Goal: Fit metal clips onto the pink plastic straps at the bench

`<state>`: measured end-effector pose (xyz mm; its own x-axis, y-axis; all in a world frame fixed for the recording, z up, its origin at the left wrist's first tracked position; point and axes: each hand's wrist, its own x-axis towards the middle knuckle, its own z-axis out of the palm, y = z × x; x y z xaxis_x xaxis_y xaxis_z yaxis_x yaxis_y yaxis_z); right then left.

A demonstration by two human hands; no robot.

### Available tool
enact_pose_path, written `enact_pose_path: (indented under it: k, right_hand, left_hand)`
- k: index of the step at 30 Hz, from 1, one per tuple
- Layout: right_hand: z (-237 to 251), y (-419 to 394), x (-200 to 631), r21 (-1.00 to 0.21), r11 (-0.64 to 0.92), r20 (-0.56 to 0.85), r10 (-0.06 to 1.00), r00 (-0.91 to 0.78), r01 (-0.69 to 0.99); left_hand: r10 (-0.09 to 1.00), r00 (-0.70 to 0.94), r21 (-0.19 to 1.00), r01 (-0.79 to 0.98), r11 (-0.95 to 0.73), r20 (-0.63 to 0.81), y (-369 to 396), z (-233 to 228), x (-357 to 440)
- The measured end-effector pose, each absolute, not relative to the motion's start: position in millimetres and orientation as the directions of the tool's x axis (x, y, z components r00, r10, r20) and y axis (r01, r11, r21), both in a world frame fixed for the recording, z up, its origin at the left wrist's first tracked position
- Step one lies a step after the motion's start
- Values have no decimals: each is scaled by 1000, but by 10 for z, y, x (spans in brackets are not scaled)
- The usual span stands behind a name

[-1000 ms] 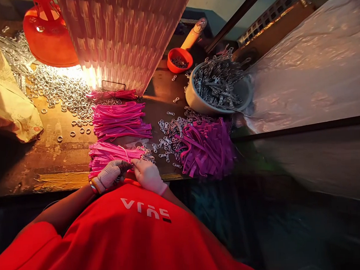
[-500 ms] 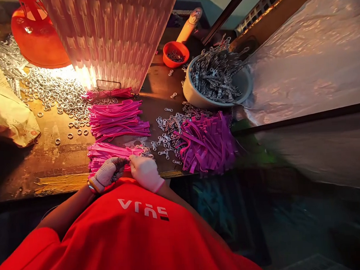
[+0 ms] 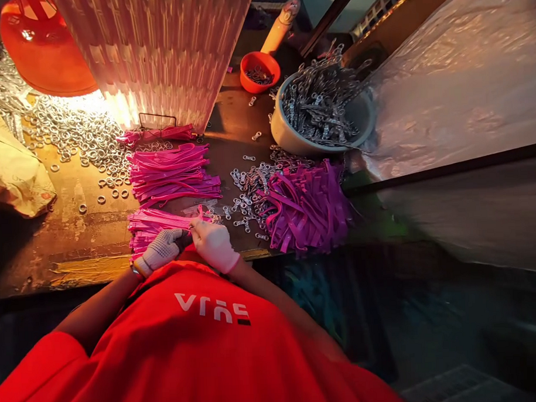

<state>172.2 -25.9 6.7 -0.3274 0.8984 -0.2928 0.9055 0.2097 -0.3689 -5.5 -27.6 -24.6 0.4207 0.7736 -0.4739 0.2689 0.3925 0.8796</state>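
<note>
My left hand [image 3: 164,249], in a dotted work glove with dark fingertips, is closed close to my chest at the table's front edge. My right hand [image 3: 214,243], in a pale glove, pinches right beside it, the fingertips of both meeting. Whatever lies between them is too small and covered to make out. Just behind the hands lies a bundle of pink straps [image 3: 152,222]. Beyond it is a second pile of pink straps [image 3: 172,172]. Right of my right hand, small metal links [image 3: 245,190] lie loose beside a heap of purple straps [image 3: 306,208].
A grey tub [image 3: 287,136] heaped with metal pieces stands at the back right, near a small orange bowl [image 3: 246,81]. Loose metal rings [image 3: 87,134] spread under a red lamp [image 3: 47,53]. A corrugated clear sheet [image 3: 157,52] stands upright. A paper sack [image 3: 12,163] is at left.
Both hands stay together at the table's edge, with the left hand slightly turned so more of its dotted back shows. The whole view has shifted a little.
</note>
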Motion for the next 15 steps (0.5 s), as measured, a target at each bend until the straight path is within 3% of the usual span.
enact_pose_path:
  k: [4, 8, 15]
  right_hand:
    - [152, -242, 1751, -409, 220, -337, 866, -370, 885]
    - [206, -216, 1790, -318, 221, -477, 803, -357, 922]
    - [-46, -343, 1749, -248, 449, -445, 734, -513, 858]
  left_hand:
    - [771, 341, 843, 185, 506, -538, -245, -171, -88]
    - [791, 352, 864, 245, 439, -501, -282, -76, -68]
    - [797, 384, 877, 316, 362, -467, -329, -139, -9]
